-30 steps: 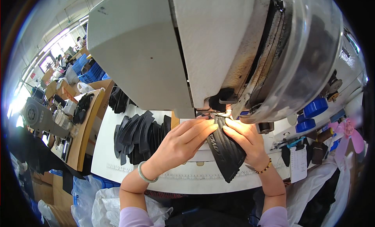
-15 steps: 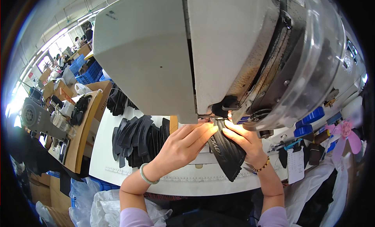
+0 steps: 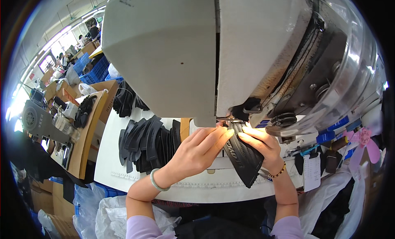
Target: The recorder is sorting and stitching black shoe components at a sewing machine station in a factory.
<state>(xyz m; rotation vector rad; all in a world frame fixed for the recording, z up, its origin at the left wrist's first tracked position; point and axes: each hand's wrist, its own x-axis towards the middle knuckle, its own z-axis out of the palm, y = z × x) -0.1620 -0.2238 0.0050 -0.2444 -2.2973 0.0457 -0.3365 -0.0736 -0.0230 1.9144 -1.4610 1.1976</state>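
Observation:
Beneath the head of a large pale sewing machine [image 3: 164,58] lies a black, ridged piece [image 3: 247,169] with raised lettering, its narrow end up at the lit stitching area and its wide end pointing toward me. My left hand [image 3: 197,150], a pale bangle on its wrist, has its fingers closed against the left edge of this piece near the narrow end. From the other side my right hand [image 3: 266,147], wearing a beaded bracelet, grips the right edge, fingertips on top. The machine head hides the needle and the piece's far tip.
Black curved strips [image 3: 144,140] lie piled on the white table [image 3: 193,191] left of my left hand. A clear curved guard [image 3: 349,74] juts out at the right. Farther right are a pink fan [image 3: 364,138] and a paper tag [image 3: 312,172]. A wooden bench [image 3: 86,144] stands left.
The machine appears shifted rightward in the picture. Both hands and the black piece have moved slightly right with it, the grip unchanged.

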